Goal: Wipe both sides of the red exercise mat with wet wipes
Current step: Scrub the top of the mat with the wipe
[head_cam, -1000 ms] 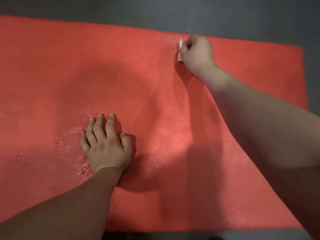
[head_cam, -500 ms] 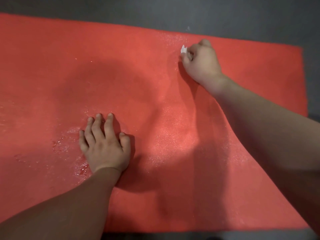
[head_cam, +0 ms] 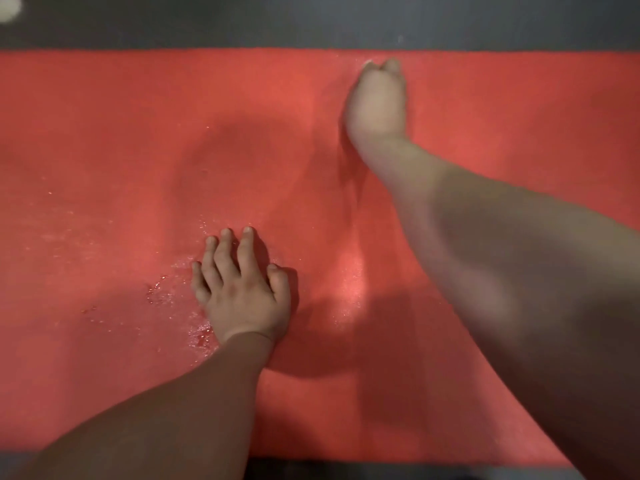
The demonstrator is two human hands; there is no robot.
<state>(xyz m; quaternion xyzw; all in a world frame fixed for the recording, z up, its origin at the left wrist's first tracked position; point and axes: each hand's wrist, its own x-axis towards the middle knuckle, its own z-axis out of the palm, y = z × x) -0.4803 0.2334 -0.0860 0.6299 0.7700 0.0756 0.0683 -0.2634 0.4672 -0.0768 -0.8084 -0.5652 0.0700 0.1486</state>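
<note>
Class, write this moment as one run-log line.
left hand: flat on mat; right hand: fisted near far edge, contents unseen; mat: wet patches

Floor: dark grey, smooth, matte. It shows as a band along the far side and a thinner strip along the near side. Red exercise mat lies flat on it, long axis left to right, running out of frame at both ends. Mat surface is fine-grained, with glistening wet patches left of centre and a damp sheen toward the middle. Pale blurred object on the floor at the far left corner; too indistinct to identify.
</note>
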